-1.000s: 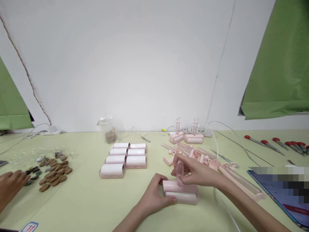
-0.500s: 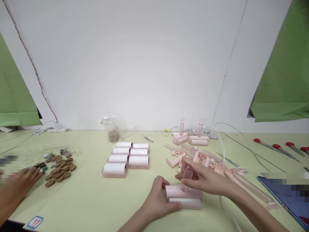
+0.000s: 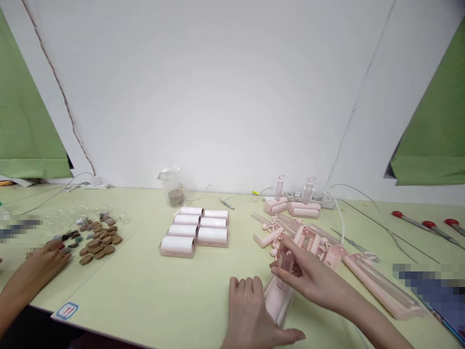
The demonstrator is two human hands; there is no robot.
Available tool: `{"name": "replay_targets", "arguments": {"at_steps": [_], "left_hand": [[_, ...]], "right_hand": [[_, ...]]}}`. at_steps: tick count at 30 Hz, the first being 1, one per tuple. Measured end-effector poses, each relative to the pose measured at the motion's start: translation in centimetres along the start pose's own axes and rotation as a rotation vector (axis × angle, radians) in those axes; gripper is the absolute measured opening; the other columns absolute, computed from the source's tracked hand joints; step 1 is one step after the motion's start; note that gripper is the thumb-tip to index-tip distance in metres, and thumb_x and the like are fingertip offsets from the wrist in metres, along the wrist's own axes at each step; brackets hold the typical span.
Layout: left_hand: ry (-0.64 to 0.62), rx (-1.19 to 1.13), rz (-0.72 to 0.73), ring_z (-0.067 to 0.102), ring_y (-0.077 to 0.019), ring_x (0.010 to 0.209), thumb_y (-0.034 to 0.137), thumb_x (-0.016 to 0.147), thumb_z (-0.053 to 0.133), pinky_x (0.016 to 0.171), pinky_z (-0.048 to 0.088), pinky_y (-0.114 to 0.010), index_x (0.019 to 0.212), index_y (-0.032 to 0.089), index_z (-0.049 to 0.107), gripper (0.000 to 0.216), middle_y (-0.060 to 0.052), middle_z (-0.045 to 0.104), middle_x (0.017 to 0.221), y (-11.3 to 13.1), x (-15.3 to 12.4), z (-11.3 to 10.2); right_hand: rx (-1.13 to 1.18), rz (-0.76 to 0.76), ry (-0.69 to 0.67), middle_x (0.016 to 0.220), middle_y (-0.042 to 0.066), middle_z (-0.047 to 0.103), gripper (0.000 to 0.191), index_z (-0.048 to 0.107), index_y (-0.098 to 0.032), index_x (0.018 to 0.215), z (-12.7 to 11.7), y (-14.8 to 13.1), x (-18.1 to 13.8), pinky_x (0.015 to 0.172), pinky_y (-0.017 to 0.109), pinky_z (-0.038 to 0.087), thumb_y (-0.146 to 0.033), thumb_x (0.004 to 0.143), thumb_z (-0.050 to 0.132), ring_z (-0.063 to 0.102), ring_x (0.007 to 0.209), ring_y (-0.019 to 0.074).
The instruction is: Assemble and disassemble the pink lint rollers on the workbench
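Observation:
Upright on a pink rounded box (image 3: 278, 303) is a clear pinkish tube (image 3: 286, 264). My right hand (image 3: 307, 274) is closed around the tube, thumb in front and fingers behind. Against the box's left side rests my left hand (image 3: 250, 310), its fingers curled and its thumb stretched across the near end. Much of the box is hidden by my hands. Just beyond them lies a heap of pink plastic parts (image 3: 308, 240) and clear pieces.
Several white-topped boxes (image 3: 178, 243) stand in two rows at the middle left. Two tube-topped pink boxes (image 3: 304, 209) are at the back. A co-worker's hand (image 3: 51, 259) is near brown discs (image 3: 101, 240). Red-handled tools (image 3: 430, 224) and a white cable (image 3: 340, 218) lie right.
The pink box has turned from lying sideways to pointing toward me at a slant. My left hand has swung round to its near left side. The right hand still holds the tube.

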State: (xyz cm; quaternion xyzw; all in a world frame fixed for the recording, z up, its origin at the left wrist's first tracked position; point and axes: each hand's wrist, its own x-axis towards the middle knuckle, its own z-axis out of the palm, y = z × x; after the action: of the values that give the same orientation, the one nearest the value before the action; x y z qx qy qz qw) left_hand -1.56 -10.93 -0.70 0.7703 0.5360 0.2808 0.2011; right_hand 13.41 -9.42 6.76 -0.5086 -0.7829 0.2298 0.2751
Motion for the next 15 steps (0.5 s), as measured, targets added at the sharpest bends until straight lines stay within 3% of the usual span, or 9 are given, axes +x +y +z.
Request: {"name": "replay_targets", "arguments": {"at_steps": [4, 7, 9, 11, 13, 15], "left_hand": [[-0.026, -0.037, -0.027, 0.049, -0.0350, 0.073, 0.054, 0.045, 0.069, 0.076, 0.022, -0.050, 0.077, 0.018, 0.056, 0.050, -0.012, 0.056, 0.073, 0.3, -0.5, 1.3], [0.019, -0.071, -0.041, 0.047, -0.0346, 0.076, 0.044, 0.046, 0.069, 0.076, 0.022, -0.050, 0.076, 0.020, 0.056, 0.040, -0.011, 0.056, 0.076, -0.5, -0.5, 1.2], [0.031, -0.059, -0.014, 0.046, -0.0333, 0.079, 0.041, 0.046, 0.069, 0.078, 0.023, -0.048, 0.075, 0.020, 0.057, 0.037, -0.010, 0.056, 0.078, -1.4, -0.2, 0.0], [-0.012, -0.039, 0.029, 0.044, -0.0310, 0.083, 0.037, 0.049, 0.068, 0.079, 0.027, -0.044, 0.078, 0.019, 0.058, 0.035, -0.008, 0.056, 0.082, -2.4, 0.4, -1.9], [-0.104, -0.065, 0.071, 0.043, -0.0282, 0.088, 0.033, 0.054, 0.065, 0.079, 0.031, -0.038, 0.089, 0.021, 0.058, 0.038, -0.006, 0.056, 0.089, -3.1, 1.0, -3.8], [-0.175, -0.085, 0.103, 0.043, -0.0264, 0.092, 0.031, 0.056, 0.064, 0.080, 0.034, -0.035, 0.096, 0.024, 0.057, 0.041, -0.004, 0.055, 0.094, -3.5, 1.6, -5.3]], "right_hand": [[-0.049, 0.059, 0.031, 0.066, -0.002, 0.056, 0.017, 0.037, -0.025, 0.084, 0.5, -0.6, -0.5, 0.050, 0.027, 0.041, -0.040, 0.080, 0.045, 0.053, 0.054, 0.0152], [0.059, 0.081, -0.015, 0.077, 0.000, 0.059, 0.024, 0.038, -0.027, 0.094, 0.1, -0.1, -0.4, 0.059, 0.030, 0.047, -0.042, 0.078, 0.049, 0.059, 0.065, 0.0176], [0.159, 0.055, -0.052, 0.094, 0.003, 0.060, 0.039, 0.036, -0.028, 0.107, -1.0, 0.2, -0.3, 0.072, 0.034, 0.048, -0.043, 0.076, 0.054, 0.058, 0.087, 0.0214], [0.189, 0.014, 0.025, 0.108, 0.006, 0.055, 0.047, 0.034, -0.028, 0.117, -2.4, 0.3, -0.7, 0.081, 0.037, 0.045, -0.042, 0.076, 0.053, 0.052, 0.102, 0.0234], [0.161, -0.042, 0.113, 0.103, 0.005, 0.058, 0.035, 0.043, -0.029, 0.112, -3.7, 0.1, -2.1, 0.079, 0.037, 0.046, -0.040, 0.079, 0.050, 0.054, 0.097, 0.0234], [0.158, -0.099, 0.113, 0.086, 0.003, 0.063, 0.020, 0.056, -0.029, 0.097, -4.3, -0.1, -4.3, 0.068, 0.035, 0.049, -0.038, 0.078, 0.053, 0.058, 0.082, 0.0226]]}}
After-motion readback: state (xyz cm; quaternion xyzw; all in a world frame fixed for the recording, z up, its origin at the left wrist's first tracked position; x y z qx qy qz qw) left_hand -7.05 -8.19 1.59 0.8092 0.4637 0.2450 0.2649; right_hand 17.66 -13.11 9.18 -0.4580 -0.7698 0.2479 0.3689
